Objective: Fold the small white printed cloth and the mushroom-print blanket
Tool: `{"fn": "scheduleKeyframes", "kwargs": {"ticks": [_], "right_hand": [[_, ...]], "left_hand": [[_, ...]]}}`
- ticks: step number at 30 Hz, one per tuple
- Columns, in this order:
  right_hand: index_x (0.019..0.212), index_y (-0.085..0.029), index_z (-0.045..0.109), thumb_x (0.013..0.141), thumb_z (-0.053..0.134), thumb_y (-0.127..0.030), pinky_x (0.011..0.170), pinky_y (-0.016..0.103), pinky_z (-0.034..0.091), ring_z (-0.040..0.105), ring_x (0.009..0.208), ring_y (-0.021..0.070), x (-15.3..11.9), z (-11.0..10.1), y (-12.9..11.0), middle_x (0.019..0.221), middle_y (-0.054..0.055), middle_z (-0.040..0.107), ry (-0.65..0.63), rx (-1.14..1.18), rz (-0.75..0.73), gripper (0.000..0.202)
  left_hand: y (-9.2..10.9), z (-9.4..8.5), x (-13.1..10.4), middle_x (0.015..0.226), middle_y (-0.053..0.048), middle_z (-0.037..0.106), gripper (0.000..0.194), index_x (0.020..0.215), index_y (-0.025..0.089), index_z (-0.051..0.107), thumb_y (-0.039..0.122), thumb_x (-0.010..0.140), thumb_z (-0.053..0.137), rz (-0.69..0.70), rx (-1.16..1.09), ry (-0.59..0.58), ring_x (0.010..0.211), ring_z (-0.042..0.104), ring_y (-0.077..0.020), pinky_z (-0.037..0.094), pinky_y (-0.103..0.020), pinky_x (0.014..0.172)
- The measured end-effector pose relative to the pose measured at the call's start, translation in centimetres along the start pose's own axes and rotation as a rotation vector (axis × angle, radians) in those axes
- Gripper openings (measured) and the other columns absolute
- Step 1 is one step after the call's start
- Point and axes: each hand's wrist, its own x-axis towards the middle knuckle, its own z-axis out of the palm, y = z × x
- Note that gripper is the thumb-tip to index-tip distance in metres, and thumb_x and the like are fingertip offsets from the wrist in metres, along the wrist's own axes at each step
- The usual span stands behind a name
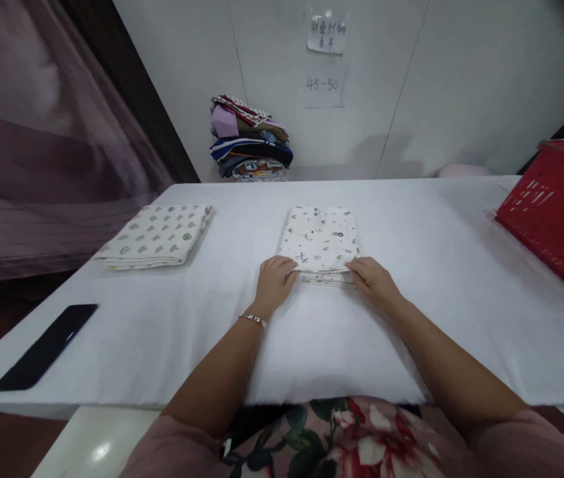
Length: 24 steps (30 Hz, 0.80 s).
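Note:
A white cloth [319,236] with small grey and dark prints lies folded in several layers at the middle of the table. My left hand [276,279] pinches its near left corner, and a bracelet circles that wrist. At the near right corner, my right hand [372,282] grips the upper layer between thumb and fingers. Lower folded layers show just below the edge between both hands. Another folded cloth [155,236], white with grey cloud-like prints, rests to the left, apart from my hands.
A white-covered table [202,345] spans the view. On its left lies a flat black object [45,347]. At the right edge stands a red plastic basket [555,206]. Behind the table rises a stack of folded fabrics [252,139], against a wall with paper notes [325,86].

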Motion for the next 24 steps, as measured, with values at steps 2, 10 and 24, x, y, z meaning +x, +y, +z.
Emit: {"fn": "scheduleKeyframes", "kwargs": {"ticks": [2,10,24], "right_hand": [[0.107,-0.025,0.059,0.089,0.039,-0.024,0.082,0.038,0.048,0.055,0.097,0.0217,0.0,0.0,-0.1,0.102,0.007,0.063,0.002,0.003,0.003,0.027],[0.107,-0.025,0.059,0.089,0.038,-0.025,0.084,0.038,0.047,0.055,0.098,0.0216,-0.1,0.2,0.1,0.102,0.007,0.063,0.046,0.081,0.007,0.027],[0.107,-0.021,0.058,0.090,0.040,-0.020,0.083,0.036,0.045,0.054,0.097,0.0211,0.1,0.3,-0.4,0.100,0.008,0.062,0.056,0.054,-0.026,0.026]], "left_hand": [[0.0,0.0,0.0,0.105,-0.003,0.063,0.021,0.100,0.026,0.064,0.028,0.086,0.049,0.008,0.005,0.008,0.106,0.052,-0.0201,0.036,-0.038,0.096],[0.0,0.0,0.0,0.106,-0.003,0.062,0.022,0.102,0.026,0.062,0.025,0.081,0.056,0.054,0.007,0.021,0.107,0.051,-0.0200,0.035,-0.037,0.096],[1.9,0.2,0.5,0.092,-0.003,0.064,0.011,0.086,0.022,0.062,0.029,0.080,0.055,-0.076,0.145,0.076,0.095,0.055,-0.0214,0.032,-0.040,0.095]]}}
